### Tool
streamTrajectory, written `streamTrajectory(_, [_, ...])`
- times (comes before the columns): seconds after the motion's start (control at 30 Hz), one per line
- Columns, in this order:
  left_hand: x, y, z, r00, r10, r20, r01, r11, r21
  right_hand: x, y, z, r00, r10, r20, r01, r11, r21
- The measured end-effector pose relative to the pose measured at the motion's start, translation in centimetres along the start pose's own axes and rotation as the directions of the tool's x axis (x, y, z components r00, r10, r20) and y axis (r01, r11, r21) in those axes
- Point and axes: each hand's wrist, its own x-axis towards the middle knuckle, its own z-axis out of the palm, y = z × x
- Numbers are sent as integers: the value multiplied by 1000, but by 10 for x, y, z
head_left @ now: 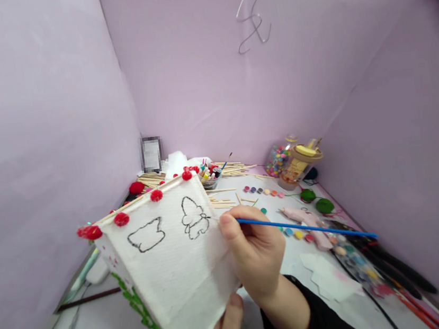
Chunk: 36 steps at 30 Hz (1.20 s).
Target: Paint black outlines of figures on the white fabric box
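My right hand is closed around a blue paintbrush, whose dark tip meets the outline of a butterfly drawing. The drawing is on the white fabric face of a box-shaped piece, tilted towards me. A second black outline, cloud-like in shape, lies left of the butterfly. Red pompoms line the top edge, and green leaf shapes run down the left side. From below, my left hand grips the box's lower edge; its thumb shows and most fingers are hidden behind.
Small paint pots stand in rows at right. Behind them are a drink cup, a jar of colourful beads and green yarn balls. A pink glue gun lies near white paper pieces. Wooden sticks lie at the back.
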Motion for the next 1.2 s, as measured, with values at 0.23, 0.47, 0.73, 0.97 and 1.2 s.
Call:
streamTrajectory(0.23, [-8,-15,7,991,77,113,-107,951,290,0,0,1,1000,-13,-10,13,1000,3])
streamTrajectory(0.47, [1,-5,2,997,81,11,-81,997,15,0,0,2,999,-22,-24,22,1000,-3])
streamTrajectory(0.73, [-5,-9,7,999,-33,-26,32,999,-21,-3,2,2,999,-33,-35,32,999,-16])
streamTrajectory(0.97, [-5,-9,6,998,-36,58,39,998,-39,-5,3,1,999,-38,-18,38,999,-6])
streamTrajectory(1.2, [1,-3,3,999,-10,39,13,996,-92,-3,2,2,999,-43,-22,44,999,5])
